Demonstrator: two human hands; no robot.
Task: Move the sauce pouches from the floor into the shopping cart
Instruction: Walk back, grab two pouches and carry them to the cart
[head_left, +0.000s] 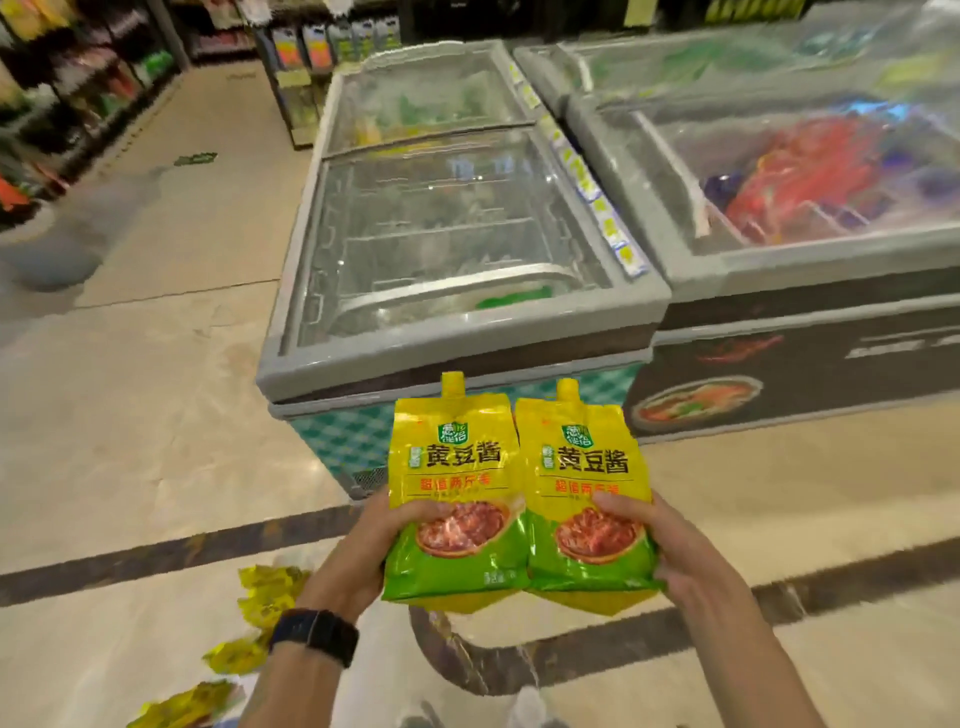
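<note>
Hands (358, 551) (691, 556) clutch pouches (452, 467) (587, 467), fingers hidden behind.

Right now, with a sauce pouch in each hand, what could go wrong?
1. The left hand and right hand grip the left pouch and right pouch only low down, so one might slip or flop.
2. The pouches on the floor lie close on the person's left; a step there could crush one.
3. No cart shows, so the person may turn with both hands full near the freezer and bump it.
</note>
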